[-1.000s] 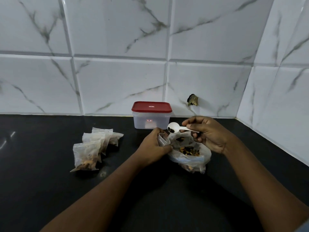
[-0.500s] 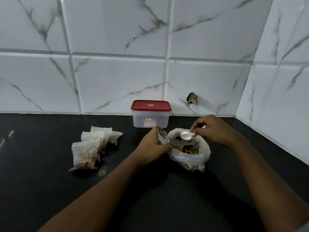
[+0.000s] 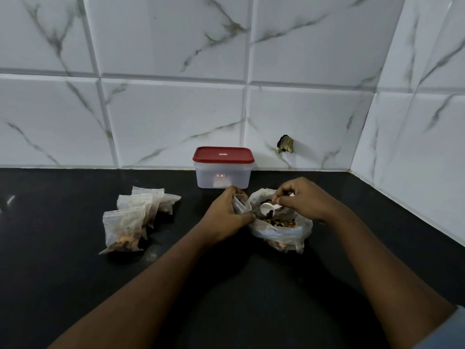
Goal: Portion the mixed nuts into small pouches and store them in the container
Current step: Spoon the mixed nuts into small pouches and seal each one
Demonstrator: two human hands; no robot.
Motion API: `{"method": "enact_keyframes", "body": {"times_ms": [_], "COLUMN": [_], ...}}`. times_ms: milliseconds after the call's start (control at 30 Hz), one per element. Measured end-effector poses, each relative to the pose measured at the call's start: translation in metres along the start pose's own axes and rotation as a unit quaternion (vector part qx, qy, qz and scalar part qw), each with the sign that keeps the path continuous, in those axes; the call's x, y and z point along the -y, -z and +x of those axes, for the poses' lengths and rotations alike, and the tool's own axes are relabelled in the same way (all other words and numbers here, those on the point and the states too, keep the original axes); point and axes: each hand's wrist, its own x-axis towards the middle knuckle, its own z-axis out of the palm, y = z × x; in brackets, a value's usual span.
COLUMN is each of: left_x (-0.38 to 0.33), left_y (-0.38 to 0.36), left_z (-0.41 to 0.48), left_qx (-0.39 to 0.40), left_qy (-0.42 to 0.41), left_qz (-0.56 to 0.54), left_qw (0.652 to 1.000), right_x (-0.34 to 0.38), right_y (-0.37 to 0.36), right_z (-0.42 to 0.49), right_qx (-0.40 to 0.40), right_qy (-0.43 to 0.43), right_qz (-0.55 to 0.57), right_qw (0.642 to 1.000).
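Head view: spoon (image 3: 267,208) over open nut bag (image 3: 279,235)

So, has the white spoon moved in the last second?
Yes. The spoon has dipped away from the red-lidded container, toward the camera, down into the open bag of nuts.

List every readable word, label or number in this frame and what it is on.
White print on the red plastic lid: too small to read.
Red-and-white sticker on the front of the clear plastic container: too blurred to read.
No other text shows.
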Motion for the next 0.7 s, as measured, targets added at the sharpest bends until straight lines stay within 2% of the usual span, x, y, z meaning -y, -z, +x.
{"method": "enact_keyframes", "body": {"times_ms": [467,700], "left_x": [-0.001,0.0], "left_y": [0.0,0.0], "left_z": [0.0,0.001], "left_qx": [0.005,0.009], "left_qy": [0.006,0.011], "left_qz": [0.004,0.003], "left_qw": [1.0,1.0], "right_x": [0.0,-0.006], "right_y": [-0.006,-0.005], "right_z": [0.0,0.002], "right_qx": [0.055,0.033], "right_qy": [-0.004,-0.081], "right_qz": [0.112,0.247], "right_qw": [0.992,0.965]}}
